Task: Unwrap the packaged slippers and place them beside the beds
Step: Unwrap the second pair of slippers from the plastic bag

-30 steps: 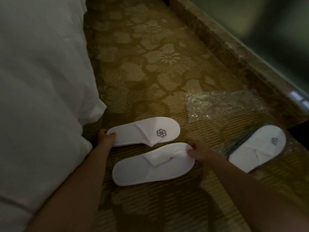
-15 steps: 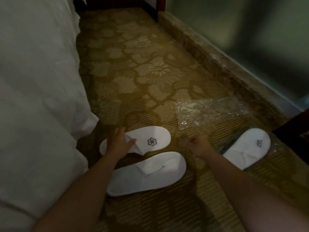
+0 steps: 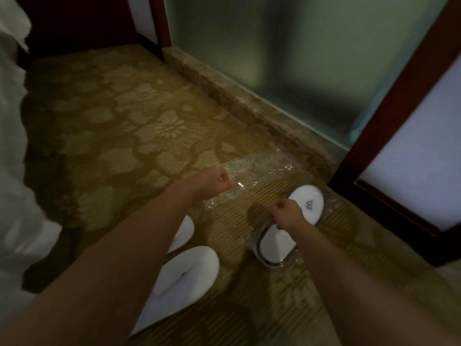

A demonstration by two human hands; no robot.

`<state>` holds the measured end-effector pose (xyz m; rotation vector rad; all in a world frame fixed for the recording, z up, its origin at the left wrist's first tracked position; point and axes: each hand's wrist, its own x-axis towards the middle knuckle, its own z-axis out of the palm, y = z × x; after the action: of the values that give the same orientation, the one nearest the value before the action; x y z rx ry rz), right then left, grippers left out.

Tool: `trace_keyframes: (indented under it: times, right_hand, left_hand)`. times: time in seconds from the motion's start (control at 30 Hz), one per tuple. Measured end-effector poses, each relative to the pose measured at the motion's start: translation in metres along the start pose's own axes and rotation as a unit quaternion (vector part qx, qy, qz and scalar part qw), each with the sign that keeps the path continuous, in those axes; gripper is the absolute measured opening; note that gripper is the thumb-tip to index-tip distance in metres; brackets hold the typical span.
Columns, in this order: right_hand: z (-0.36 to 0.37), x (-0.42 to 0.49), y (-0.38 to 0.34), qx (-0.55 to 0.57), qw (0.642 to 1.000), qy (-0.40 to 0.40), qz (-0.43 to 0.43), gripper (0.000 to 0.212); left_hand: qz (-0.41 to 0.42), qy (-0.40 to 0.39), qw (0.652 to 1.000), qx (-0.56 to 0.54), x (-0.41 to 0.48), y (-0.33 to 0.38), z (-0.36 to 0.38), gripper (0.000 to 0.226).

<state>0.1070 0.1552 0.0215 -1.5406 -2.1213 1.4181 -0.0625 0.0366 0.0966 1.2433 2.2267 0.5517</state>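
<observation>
Nearest, at about 6 o'clock on the gold floral-patterned carpet (image 3: 139,126), lie the two unwrapped white fabric slippers (image 3: 185,273), side by side beneath the left forearm, one partly hidden by it. The white bedding (image 3: 15,171) hangs along the 9 o'clock edge, so this pair already sits close beside the bed.

Further out, at about 4 o'clock, the second pair of white slippers in its clear plastic wrapper (image 3: 279,242) rests on the carpet, stacked and still sealed. The right hand (image 3: 287,216) hovers directly over this package with fingers curled in, apparently pinching the film, though I cannot tell whether it truly has a hold. The left hand (image 3: 212,183) is loosely fisted at about 12 o'clock from the loose pair; whether it grips anything is unclear. Just beyond it lies the crumpled empty clear plastic bag (image 3: 252,171), near the stone sill of the frosted glass partition (image 3: 287,66).

The step in hand seems to be opening the second package. Next, both hands likely need to grip the film and tear or slide it open.
</observation>
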Motion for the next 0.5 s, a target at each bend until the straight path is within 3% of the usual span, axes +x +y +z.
trace_keyframes:
  times: [0.2,0.37,0.5]
  right_hand:
    - [-0.038,0.006,0.047,0.000,0.996,0.054,0.064,0.027]
    - [-0.057,0.008,0.077,0.042,0.990,0.066,0.119,0.036]
    - [-0.052,0.008,0.089,0.093,0.986,0.063,0.126,0.055]
  left_hand:
    - [-0.004,-0.089,0.989,0.115,0.029,0.053,0.043,0.038]
    - [-0.017,-0.137,0.986,0.095,0.035,0.061,0.100,0.040]
    - [-0.032,-0.180,0.977,0.108,0.027,0.049,0.132,0.043]
